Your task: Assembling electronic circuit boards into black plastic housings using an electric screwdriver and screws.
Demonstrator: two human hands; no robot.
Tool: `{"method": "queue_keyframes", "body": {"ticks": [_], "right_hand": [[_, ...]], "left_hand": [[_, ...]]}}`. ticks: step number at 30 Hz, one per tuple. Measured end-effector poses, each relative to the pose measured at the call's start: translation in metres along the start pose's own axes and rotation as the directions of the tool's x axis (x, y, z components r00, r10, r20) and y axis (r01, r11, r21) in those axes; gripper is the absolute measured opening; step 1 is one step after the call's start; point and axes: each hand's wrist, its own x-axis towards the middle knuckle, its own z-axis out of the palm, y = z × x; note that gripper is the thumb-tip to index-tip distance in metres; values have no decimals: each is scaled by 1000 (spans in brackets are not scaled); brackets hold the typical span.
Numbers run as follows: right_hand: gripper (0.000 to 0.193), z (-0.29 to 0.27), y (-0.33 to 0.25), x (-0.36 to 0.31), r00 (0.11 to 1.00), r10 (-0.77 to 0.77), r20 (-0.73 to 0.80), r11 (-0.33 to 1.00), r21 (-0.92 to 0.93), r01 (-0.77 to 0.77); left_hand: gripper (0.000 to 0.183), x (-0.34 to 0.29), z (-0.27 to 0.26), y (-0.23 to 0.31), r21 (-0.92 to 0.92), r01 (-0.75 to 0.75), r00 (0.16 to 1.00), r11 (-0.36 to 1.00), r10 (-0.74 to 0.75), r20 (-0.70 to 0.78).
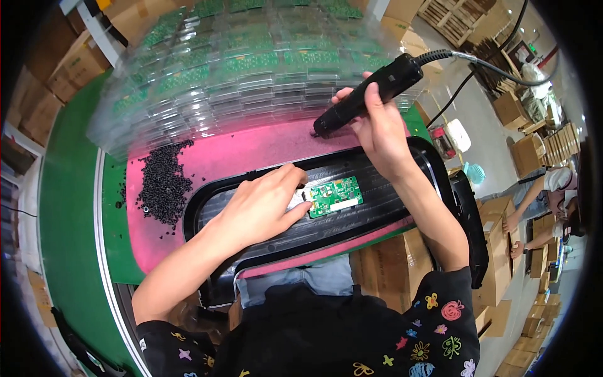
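Note:
My right hand [380, 129] is wrapped round a black electric screwdriver [367, 94], tilted so its tip points down at the pink mat [251, 139] beyond the black housing. Something small and dark shows at that tip, too small to name. The long black plastic housing [264, 254] lies across the mat in front of me. On it is a green circuit board [336, 196] with a white strip. My left hand [264, 201] rests over the housing, thumb and fingers closed about the board's left end. A silvery-white piece shows between those fingers, partly hidden.
A heap of small black screws [164, 182] lies on the mat at the left. Stacked clear plastic trays [251, 81] holding green boards rise at the back. The screwdriver's cable [490, 66] runs off right. Cardboard boxes [499, 232] and another person's hands [514, 235] are at the far right.

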Motion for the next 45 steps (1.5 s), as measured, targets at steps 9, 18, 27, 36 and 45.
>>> {"method": "queue_keyframes", "body": {"ticks": [9, 18, 27, 36, 45], "right_hand": [[54, 31, -61, -43, 985, -164, 52, 788, 608, 98], [61, 28, -53, -60, 841, -376, 390, 836, 534, 126], [52, 29, -67, -78, 871, -342, 353, 915, 334, 224], [47, 28, -75, -81, 774, -583, 249, 799, 348, 490], [44, 37, -72, -84, 776, -572, 265, 799, 393, 455]], "left_hand": [[19, 0, -7, 1, -354, -187, 973, 916, 124, -193], [16, -2, -8, 6, -378, -395, 917, 837, 332, -222], [16, -4, -3, 11, -35, -490, 820, 871, 447, -357], [14, -1, -3, -1, -232, -464, 856, 855, 364, -367], [13, -1, -4, 1, -312, -462, 872, 830, 362, -329]]}}
